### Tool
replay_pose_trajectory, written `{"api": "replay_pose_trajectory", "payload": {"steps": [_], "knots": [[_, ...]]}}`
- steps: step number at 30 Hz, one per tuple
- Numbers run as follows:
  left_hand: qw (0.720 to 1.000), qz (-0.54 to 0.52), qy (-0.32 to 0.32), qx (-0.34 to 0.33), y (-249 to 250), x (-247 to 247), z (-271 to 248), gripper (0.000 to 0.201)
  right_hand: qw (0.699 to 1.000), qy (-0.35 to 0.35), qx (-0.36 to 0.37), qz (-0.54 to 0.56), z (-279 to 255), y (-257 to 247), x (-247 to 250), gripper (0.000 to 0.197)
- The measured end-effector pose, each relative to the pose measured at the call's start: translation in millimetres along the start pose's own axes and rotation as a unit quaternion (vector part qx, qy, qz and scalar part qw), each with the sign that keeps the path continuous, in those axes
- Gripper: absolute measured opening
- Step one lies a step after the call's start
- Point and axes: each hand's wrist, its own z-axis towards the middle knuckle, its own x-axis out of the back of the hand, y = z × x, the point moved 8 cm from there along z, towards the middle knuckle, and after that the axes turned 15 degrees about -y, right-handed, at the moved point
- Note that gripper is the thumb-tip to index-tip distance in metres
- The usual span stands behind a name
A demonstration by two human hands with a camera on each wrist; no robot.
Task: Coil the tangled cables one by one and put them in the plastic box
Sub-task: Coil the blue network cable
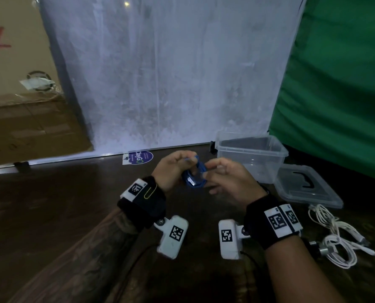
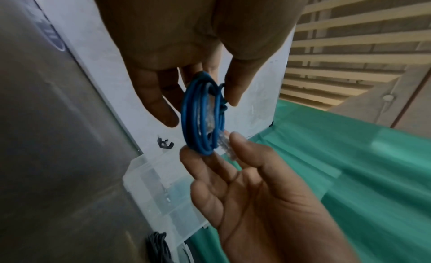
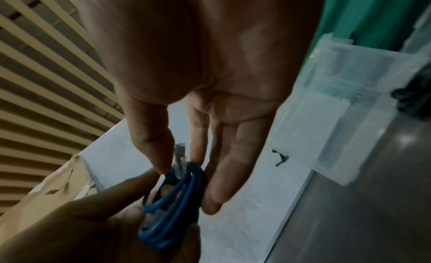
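**Inspector:** Surface and surroundings?

**Assistant:** A dark glossy table (image 1: pixel 61 193). A white board (image 1: pixel 171 73) stands along its far edge, with a green cloth (image 1: pixel 339 84) to the right and a cardboard box (image 1: pixel 29 119) to the left.

**Inspector:** Count, largest first.

**Assistant:** One clear plastic box (image 1: pixel 251 156), open, at the far right. One lid (image 1: pixel 307 189) flat just in front of it. One loose bundle of white cables (image 1: pixel 339 237) near the right edge. One blue cable (image 1: pixel 194 173), coiled, held above the table left of the box.

**Inspector:** Hands?

**Assistant:** The left hand (image 1: pixel 173 169) pinches the coil between thumb and fingers. The right hand (image 1: pixel 228 180) pinches its other side with thumb and forefinger, the remaining fingers loosely extended.

**Inspector:** Room to move?

**Assistant:** Bare tabletop stretches left of the hands; the box's mouth lies unobstructed just right of the coil.
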Motion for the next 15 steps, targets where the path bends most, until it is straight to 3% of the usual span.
{"api": "replay_pose_trajectory", "payload": {"steps": [4, 6, 8, 10, 13, 15], "knots": [[0.997, 0.049, -0.057, 0.02, 26, -17, 37, 0.008, 0.993, 0.099, -0.002, -0.058, 6, -30, 53, 0.02], [0.995, 0.074, -0.053, 0.044, 33, -20, 61, 0.012, 0.983, 0.134, -0.026, -0.126, 11, -45, 85, 0.013], [0.984, 0.163, -0.034, 0.067, 35, -19, 87, 0.014, 0.97, 0.159, -0.066, -0.174, 19, -51, 117, 0.011], [0.957, 0.28, -0.029, 0.074, 33, -18, 114, 0.019, 0.958, 0.182, -0.097, -0.2, 31, -51, 145, 0.016], [0.883, 0.457, -0.05, 0.092, 23, -25, 148, 0.042, 0.933, 0.197, -0.135, -0.268, 52, -47, 174, 0.013], [0.843, 0.522, -0.079, 0.106, 12, -33, 165, 0.045, 0.914, 0.175, -0.168, -0.326, 69, -40, 182, 0.011]]}}
